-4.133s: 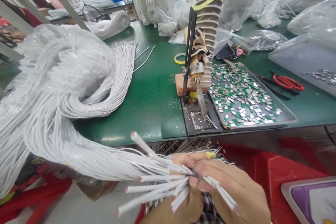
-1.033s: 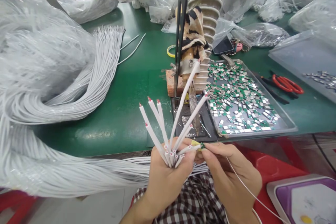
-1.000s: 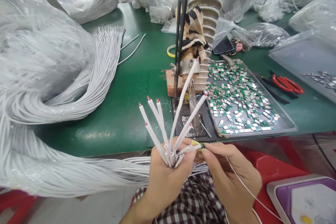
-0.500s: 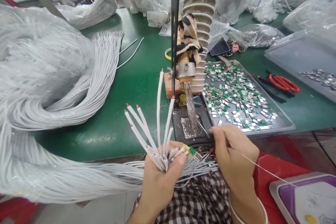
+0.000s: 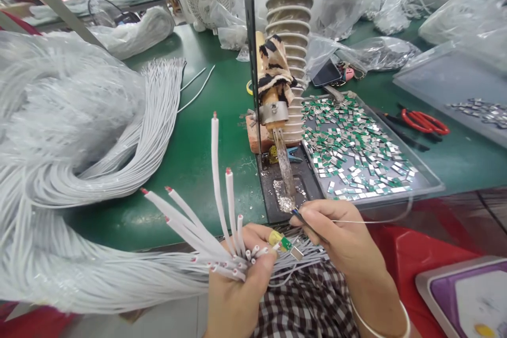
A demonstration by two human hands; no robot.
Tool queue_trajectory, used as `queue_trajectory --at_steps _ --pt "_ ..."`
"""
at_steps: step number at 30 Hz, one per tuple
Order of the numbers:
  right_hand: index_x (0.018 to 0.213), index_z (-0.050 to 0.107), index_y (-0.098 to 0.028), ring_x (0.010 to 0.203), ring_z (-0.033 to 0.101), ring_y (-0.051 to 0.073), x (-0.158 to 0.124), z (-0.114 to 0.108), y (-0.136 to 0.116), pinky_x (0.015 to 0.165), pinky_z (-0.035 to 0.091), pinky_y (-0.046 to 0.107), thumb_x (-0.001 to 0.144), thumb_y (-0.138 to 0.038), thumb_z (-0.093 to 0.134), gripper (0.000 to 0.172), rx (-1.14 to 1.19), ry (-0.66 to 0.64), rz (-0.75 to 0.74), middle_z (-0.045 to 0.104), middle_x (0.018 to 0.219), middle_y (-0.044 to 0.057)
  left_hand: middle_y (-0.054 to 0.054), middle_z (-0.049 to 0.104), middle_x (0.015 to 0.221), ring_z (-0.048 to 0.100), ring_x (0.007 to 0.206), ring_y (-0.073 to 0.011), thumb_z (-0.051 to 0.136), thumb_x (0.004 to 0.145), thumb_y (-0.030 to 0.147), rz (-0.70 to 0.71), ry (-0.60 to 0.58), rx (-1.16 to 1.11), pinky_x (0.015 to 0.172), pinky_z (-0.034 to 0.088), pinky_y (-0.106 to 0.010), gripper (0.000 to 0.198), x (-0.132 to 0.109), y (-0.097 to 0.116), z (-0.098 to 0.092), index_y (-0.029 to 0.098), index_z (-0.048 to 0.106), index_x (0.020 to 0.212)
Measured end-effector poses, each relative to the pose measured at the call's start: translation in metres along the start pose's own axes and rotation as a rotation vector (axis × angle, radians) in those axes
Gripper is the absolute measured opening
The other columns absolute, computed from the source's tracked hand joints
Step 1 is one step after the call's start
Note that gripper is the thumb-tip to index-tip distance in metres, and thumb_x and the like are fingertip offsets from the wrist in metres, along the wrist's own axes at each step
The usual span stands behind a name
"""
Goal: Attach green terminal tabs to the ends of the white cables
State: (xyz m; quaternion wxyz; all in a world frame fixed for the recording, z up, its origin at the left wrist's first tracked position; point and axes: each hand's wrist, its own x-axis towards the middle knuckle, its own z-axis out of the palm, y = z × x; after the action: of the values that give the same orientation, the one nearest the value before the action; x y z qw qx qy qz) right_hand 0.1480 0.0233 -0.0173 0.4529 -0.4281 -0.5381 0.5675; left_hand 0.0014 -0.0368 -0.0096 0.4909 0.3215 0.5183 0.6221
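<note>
My left hand is closed round a bundle of white cables, whose cut ends show reddish cores and fan out up and to the left. By its fingertips is a small green circuit board with a metal plug, next to a yellow wrap. My right hand pinches a slim dark tool, its kind unclear, with its end close to the soldering iron tip. A thin pale wire runs out from behind this hand to the right.
The clamped soldering iron stands over a black plate with solder on it, before a ribbed hose. To the right are a tray of circuit boards and red-handled pliers. Bundled white cables lie left.
My right hand has moved slightly left and down, and a slim dark tool now shows in its fingers. The cables in my left hand have tilted and spread to the left.
</note>
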Motion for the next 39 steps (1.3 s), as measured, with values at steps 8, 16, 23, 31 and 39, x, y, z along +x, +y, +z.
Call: queue_trajectory --at_steps 8,16,23,31,39 --pt "0.065 0.066 -0.021 0.048 0.049 0.009 -0.017 0.011 -0.005 0.044 0.038 0.021 0.086 -0.020 0.064 0.021 -0.374 0.319 -0.228 0.056 0.055 -0.004 -0.003 0.067 0.074 0.059 0.069 -0.0157 0.071 0.080 0.024 0.042 -0.050 0.039 0.061 0.046 -0.024 0.018 0.002 -0.003 -0.004 0.018 0.065 0.064" --pt "0.101 0.063 -0.021 0.060 0.053 0.011 -0.027 0.014 -0.007 0.056 0.047 0.024 0.079 -0.004 0.070 0.029 -0.747 0.312 -0.648 0.063 0.067 -0.003 -0.003 0.069 0.076 0.061 0.070 -0.0145 0.068 0.084 0.020 0.071 -0.115 0.035 0.063 0.047 -0.022 0.017 0.004 -0.003 -0.007 0.019 0.066 0.068" --pt "0.077 0.063 -0.018 0.053 0.052 0.014 0.000 0.011 0.009 0.052 0.045 0.028 0.085 -0.012 0.065 0.010 -1.096 0.303 -0.704 0.061 0.056 0.000 -0.002 0.070 0.077 0.064 0.073 -0.0150 0.065 0.083 0.013 0.104 -0.138 0.092 0.066 0.049 -0.023 0.017 0.009 -0.001 -0.008 0.019 0.065 0.068" --pt "0.124 0.056 -0.015 0.076 0.068 0.016 -0.010 -0.002 0.015 0.069 0.056 0.028 0.097 -0.013 0.046 0.029 -0.840 0.459 -0.527 0.071 0.093 0.007 -0.001 0.073 0.076 0.062 0.064 -0.0136 0.062 0.077 0.012 -0.003 -0.132 0.150 0.061 0.048 -0.023 0.015 0.024 0.005 0.014 0.018 0.060 0.063" --pt "0.108 0.068 -0.018 0.083 0.072 0.016 -0.029 -0.005 0.001 0.078 0.060 0.028 0.088 -0.003 0.056 0.027 -0.599 0.414 -0.605 0.075 0.092 0.002 0.002 0.074 0.079 0.065 0.072 -0.0108 0.061 0.078 0.010 0.046 -0.219 0.291 0.068 0.050 -0.018 0.014 0.035 0.009 0.015 0.018 0.063 0.067"
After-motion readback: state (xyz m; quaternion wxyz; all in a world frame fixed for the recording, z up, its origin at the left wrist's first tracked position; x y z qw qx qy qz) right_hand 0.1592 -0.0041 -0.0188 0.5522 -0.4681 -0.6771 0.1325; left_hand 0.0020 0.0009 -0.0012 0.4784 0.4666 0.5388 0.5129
